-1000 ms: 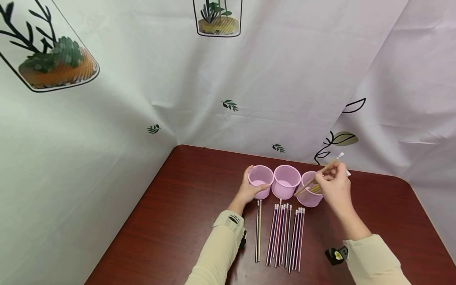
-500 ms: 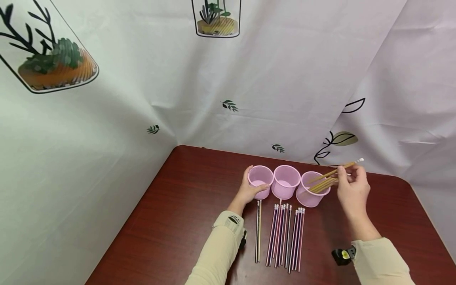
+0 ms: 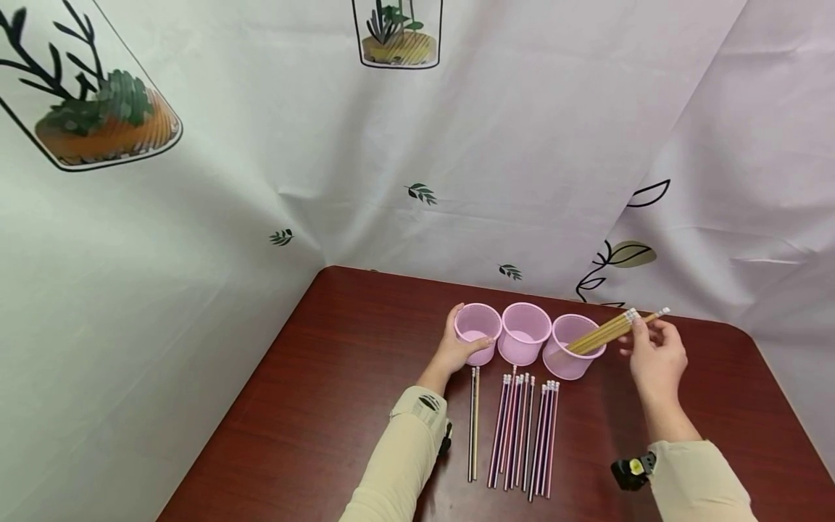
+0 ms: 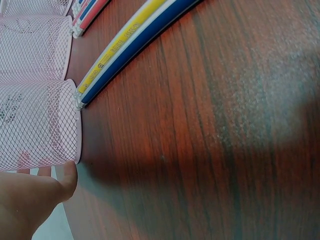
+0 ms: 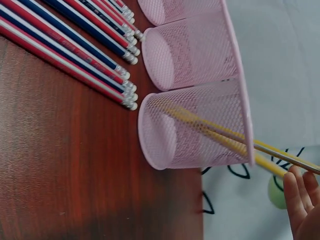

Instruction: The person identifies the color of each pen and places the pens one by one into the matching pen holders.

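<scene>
Three pink mesh pencil cups stand in a row. Around the leftmost cup curls my left hand, thumb over the near rim and fingers on its far side. In the rightmost cup several yellow pencils lean to the right, erasers up. Just right of them, my right hand pinches the upper part of one yellow pencil, its eraser sticking out past the others. In the right wrist view, the right fingers show just below the pencils; the thumb is out of that view.
The middle cup stands between the other two. In front of the cups lie red, white and blue striped pencils, with a yellow and a dark pencil farther left. A fabric backdrop hangs behind the brown table.
My right hand has moved right and downward, with its pencil lowered toward the rightmost cup. The other yellow pencils' erasers are now uncovered. The left hand has not moved.
</scene>
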Available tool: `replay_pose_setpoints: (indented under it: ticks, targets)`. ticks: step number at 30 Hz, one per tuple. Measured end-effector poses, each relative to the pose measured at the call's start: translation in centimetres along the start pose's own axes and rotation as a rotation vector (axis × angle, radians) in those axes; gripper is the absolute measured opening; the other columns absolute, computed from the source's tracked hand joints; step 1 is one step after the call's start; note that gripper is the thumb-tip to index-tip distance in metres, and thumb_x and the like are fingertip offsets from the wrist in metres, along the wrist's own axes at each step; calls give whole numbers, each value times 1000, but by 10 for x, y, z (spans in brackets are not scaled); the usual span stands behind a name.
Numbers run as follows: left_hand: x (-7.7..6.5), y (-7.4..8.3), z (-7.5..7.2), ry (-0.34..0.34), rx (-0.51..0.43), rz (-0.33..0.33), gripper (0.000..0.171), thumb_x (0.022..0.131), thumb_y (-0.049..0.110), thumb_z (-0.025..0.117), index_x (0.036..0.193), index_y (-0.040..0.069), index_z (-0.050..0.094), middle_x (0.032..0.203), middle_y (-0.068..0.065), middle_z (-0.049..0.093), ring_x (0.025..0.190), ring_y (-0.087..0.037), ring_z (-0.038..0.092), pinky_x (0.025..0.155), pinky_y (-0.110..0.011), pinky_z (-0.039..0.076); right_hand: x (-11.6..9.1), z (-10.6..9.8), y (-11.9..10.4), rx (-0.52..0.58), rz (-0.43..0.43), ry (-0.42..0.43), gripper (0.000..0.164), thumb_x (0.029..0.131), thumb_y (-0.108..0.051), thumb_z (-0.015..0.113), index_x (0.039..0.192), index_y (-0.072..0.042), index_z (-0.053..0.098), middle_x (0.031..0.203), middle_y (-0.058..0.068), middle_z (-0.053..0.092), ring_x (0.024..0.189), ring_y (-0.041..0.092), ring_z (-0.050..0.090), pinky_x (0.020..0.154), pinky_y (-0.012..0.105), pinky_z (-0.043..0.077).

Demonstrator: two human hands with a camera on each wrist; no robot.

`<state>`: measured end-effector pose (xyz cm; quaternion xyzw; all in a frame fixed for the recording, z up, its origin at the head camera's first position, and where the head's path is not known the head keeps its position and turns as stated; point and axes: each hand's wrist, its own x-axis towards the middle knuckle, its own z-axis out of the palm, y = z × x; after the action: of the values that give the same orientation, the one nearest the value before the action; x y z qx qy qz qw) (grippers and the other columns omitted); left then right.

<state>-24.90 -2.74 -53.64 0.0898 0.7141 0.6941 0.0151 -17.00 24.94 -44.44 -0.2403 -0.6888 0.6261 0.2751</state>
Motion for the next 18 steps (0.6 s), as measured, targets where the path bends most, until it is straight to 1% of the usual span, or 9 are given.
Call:
replay_pose_setpoints:
  ticks: [3, 5, 8, 12, 14, 18]
  targets:
    - [0, 0, 0, 1, 1, -8, 91, 69, 3, 80, 141, 9, 25, 137, -12, 40, 120, -30, 41, 102, -46, 31, 2, -1, 4, -56, 19, 4, 9, 91, -21, 57, 90, -15, 51, 64, -17, 56, 48, -4, 57, 43, 14, 46]
    - [0, 0, 0, 0, 0, -2, 90, 69, 3, 79, 141, 8, 25, 137, -13, 39, 120, -31, 40, 102, -47, 31, 3, -2, 7, -99, 14, -2, 10, 92, -22, 57, 90, -13, 52, 61, -21, 55, 48, -5, 56, 43, 13, 46]
    - [1, -1, 0, -6, -11, 7, 91, 69, 2, 79, 141, 6, 24, 138, -14, 38, 121, -34, 39, 102, -48, 30, 3, -2, 11, -181, -17, -6, 16, 92, -23, 56, 92, -8, 53, 57, -27, 53, 48, -8, 54, 44, 12, 45]
    - [0, 0, 0, -17, -29, 8, 91, 70, 0, 78, 141, 5, 22, 139, -18, 36, 122, -39, 37, 102, -52, 29, 3, -2, 15, -296, -67, -5, 29, 92, -27, 56, 101, 0, 54, 58, -31, 49, 48, -12, 51, 44, 10, 44]
    - [-1, 4, -1, -24, -46, 12, 91, 69, -3, 77, 141, 2, 22, 139, -23, 34, 122, -43, 35, 102, -55, 27, 3, -2, 16, -353, -82, -6, 34, 92, -28, 56, 109, 1, 53, 60, -31, 48, 48, -14, 49, 45, 9, 43]
    - [-8, 21, -3, -40, -72, 23, 88, 69, -6, 75, 139, -3, 21, 138, -30, 31, 121, -49, 32, 101, -58, 25, 2, -3, 17, -454, -88, 1, 42, 92, -31, 54, 122, -3, 50, 64, -32, 47, 49, -16, 44, 48, 11, 38]
